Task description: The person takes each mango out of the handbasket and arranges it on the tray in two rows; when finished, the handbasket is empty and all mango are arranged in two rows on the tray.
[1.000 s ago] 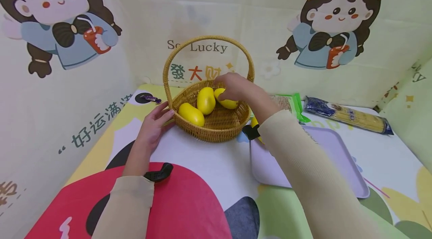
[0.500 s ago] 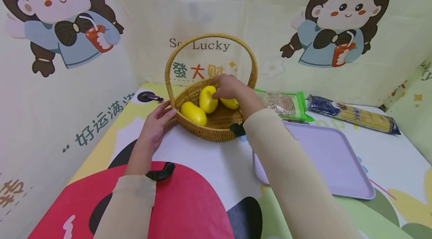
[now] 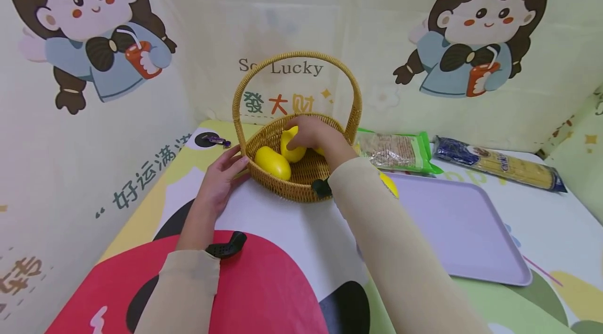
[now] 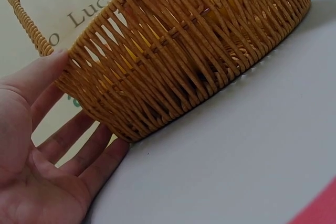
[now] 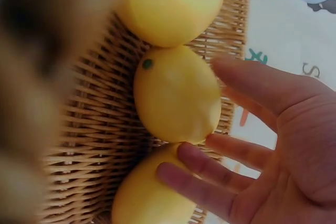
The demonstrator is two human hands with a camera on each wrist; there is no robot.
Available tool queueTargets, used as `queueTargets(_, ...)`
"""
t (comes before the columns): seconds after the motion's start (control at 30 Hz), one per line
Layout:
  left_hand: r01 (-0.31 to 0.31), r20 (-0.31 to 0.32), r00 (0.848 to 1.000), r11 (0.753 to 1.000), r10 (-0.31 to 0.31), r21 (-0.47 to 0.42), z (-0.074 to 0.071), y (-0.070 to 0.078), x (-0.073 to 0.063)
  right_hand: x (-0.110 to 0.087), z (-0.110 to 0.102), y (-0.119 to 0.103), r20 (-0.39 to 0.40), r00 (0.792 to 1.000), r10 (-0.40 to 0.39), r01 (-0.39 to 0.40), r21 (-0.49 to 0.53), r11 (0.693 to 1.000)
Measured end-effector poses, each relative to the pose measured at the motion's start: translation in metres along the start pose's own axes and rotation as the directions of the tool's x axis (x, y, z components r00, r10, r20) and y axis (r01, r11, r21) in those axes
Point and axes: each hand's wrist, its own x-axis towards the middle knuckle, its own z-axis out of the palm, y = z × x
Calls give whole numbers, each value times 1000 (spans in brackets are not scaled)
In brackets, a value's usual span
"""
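Okay, so I'm counting four yellow fruits, and three of them are sitting in the one wicker basket (image 3: 294, 191). The left fruit (image 3: 273, 163) is lying nearest, the middle fruit (image 3: 294, 155) is resting just beyond it, and the right fruit (image 3: 320, 151) is mostly hiding behind the right hand (image 3: 311, 132). That hand is hanging over the middle fruit, fingers spread loosely around it without closing; I can't tell how firmly the thumb is touching. Two of its fingertips are overlapping the right fruit in the wrist view.

Meanwhile the left hand (image 3: 221, 174) is resting against the basket's left end, thumb on the rim, fingers fairly straight and spaced apart along the wicker.

The fourth fruit (image 3: 390, 186) is poking out from behind the right sleeve (image 3: 391, 240), by the left side of one lilac tray (image 3: 461, 229). Two packets are lying farther back: a green-edged bag (image 3: 391, 151), then a blue-ended pack (image 3: 499, 163) to the right. One small purple wrapper (image 3: 218, 140) is sitting on the far left.
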Motion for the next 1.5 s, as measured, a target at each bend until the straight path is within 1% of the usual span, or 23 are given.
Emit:
queueTargets(0.07, -6, 1, 1000, 1000, 6, 1, -1, 0, 0, -2, 0, -3, 15, 1000, 3, -3, 5, 1000)
queueTargets(0.17, -12, -3, 1000, 1000, 12, 1, -1, 1, 0, -3, 0, -7, 62, 998, 16, -16, 2, 1000)
queueTargets(0.3, -7, -9, 1000, 1000, 6, -15, -1, 1, -1, -2, -3, -10, 114, 992, 62, -61, -12, 998)
queueTargets(0.47, -10, -2, 1000, 1000, 10, -21, 1, -2, -1, -1, -5, -10, 128, 987, 100, -98, -23, 995)
queueTargets(0.63, -24, 21, 1000, 1000, 24, -1, 5, 0, 0, -2, -7, -7, 124, 986, 108, -107, -14, 994)
queueTargets(0.7, -25, 26, 999, 1000, 25, 1, 5, 0, 1, -1, -7, -7, 128, 988, 88, -83, -43, 996)
queueTargets(0.87, -9, 6, 1000, 1000, 9, -7, 2, -1, 0, 3, -3, -10, 136, 991, 16, -3, -95, 996)
queueTargets(0.93, -9, 2, 1000, 1000, 9, -11, 1, -2, -1, 4, -2, -10, 129, 992, 11, 1, -88, 996)
queueTargets(1.03, -13, 3, 1000, 1000, 13, -15, 0, -3, -1, 4, -1, -9, 122, 992, 24, -16, -72, 997)
queueTargets(1.2, -9, 1, 1000, 1000, 9, -19, -1, -5, 0, 2, 0, -7, 142, 989, 44, -40, -28, 999)
queueTargets(1.27, -15, 4, 1000, 1000, 15, -18, -1, -5, 0, 3, 0, -6, 144, 989, 42, -37, -35, 999)
queueTargets(1.4, -28, 10, 1000, 999, 28, -20, 0, -5, 2, 8, 1, -4, 140, 990, 9, 2, -78, 997)
queueTargets(1.5, -23, 7, 1000, 999, 23, -25, 0, -5, 3, 13, 2, -3, 136, 991, -4, 18, -104, 994)
